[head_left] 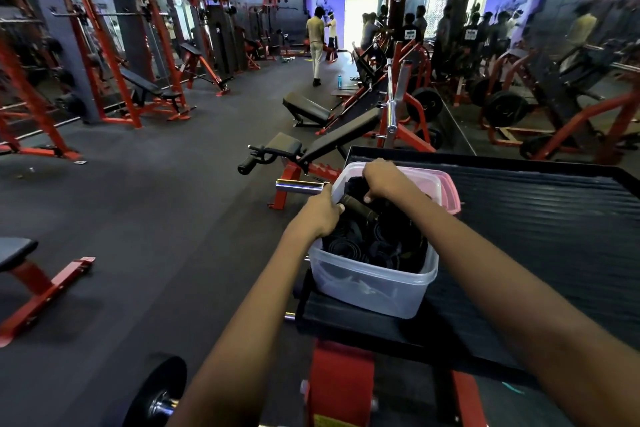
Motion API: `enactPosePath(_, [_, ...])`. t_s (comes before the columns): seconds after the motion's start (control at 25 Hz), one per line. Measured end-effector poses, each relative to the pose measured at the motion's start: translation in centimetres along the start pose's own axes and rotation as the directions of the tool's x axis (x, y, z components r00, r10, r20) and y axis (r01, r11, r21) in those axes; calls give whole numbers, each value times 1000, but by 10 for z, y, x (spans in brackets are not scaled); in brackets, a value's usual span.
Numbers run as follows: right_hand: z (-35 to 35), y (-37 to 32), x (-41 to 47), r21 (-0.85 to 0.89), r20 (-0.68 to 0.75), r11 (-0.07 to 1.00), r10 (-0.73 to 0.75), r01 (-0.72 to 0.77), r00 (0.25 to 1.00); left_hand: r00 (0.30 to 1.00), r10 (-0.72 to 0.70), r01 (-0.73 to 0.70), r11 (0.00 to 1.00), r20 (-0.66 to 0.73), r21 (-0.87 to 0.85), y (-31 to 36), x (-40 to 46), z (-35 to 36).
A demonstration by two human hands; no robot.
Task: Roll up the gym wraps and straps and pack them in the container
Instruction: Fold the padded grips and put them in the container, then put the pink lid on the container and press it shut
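Head view, both hands, left [320, 210], right [382, 180], reaching into container [374, 282]

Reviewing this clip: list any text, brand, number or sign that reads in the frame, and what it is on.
None can be read.
Black T-shirts on the people at the back: a white print, too small to read.
Yellow label on the red machine frame at the bottom edge: cut off and blurred.
Clear container and pink lid: no marking shows.
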State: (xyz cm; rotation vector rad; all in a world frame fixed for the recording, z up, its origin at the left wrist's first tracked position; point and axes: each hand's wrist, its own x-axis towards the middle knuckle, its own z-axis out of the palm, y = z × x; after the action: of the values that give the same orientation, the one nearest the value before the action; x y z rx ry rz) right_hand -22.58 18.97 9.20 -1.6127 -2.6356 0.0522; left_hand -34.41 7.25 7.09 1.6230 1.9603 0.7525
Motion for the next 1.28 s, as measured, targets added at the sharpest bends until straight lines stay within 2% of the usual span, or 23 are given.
enactPosePath(0.16, [-1, 15, -4, 219, 44, 972, 82, -90, 996, 1000, 5, -5, 998, -5, 64, 1, 0, 2])
enactPosePath(0.36, [9, 9, -11, 181, -45, 981, 78, -68, 996, 1000, -19, 20, 997, -17, 70, 1, 0, 2])
enactPosePath(0.44, [11, 14, -12, 250, -17, 965, 82, -75, 996, 999, -28, 30, 997, -24, 74, 2, -1, 2])
enactPosePath(0.56, [11, 15, -20, 249, 8, 968, 25, -26, 1000, 999, -36, 39, 996, -39, 82, 2, -2, 4])
enactPosePath(0.64, [13, 19, -26, 367, -89, 930, 12, 22, 996, 998, -61, 63, 996, -32, 60, 1, 2, 2])
enactPosePath(0.68, [12, 23, -31, 446, -197, 893, 39, 54, 980, 997, -75, 76, 996, -24, 45, 0, 3, 2])
enactPosePath(0.76, [4, 40, -38, 546, -436, 832, 181, 99, 882, 995, -101, 102, 994, -13, 28, 3, 2, 5])
enactPosePath(0.84, [-2, 67, -45, 609, -508, 792, 350, 40, 787, 992, -123, 123, 992, -21, 15, 9, -2, 11])
enactPosePath(0.92, [4, 99, -48, 647, -411, 754, 472, -115, 780, 987, -147, 147, 989, -59, 6, 14, -3, 17])
enactPosePath(0.96, [14, 113, -47, 629, -324, 751, 490, -202, 809, 985, -153, 154, 988, -81, 5, 15, -4, 19])
enactPosePath(1.04, [39, 134, -40, 506, -94, 804, 410, -311, 907, 982, -150, 151, 988, -118, 6, 15, -4, 20])
enactPosePath(1.12, [64, 148, -32, 368, 111, 886, 260, -283, 959, 981, -147, 148, 989, -125, 1, 13, -3, 21])
enactPosePath(1.2, [78, 150, -34, 285, 164, 927, 202, -243, 965, 983, -142, 141, 990, -119, -16, 11, 1, 22])
enactPosePath(1.28, [77, 149, -41, 202, 70, 958, 194, -205, 978, 983, -150, 147, 989, -104, -34, 10, 3, 22])
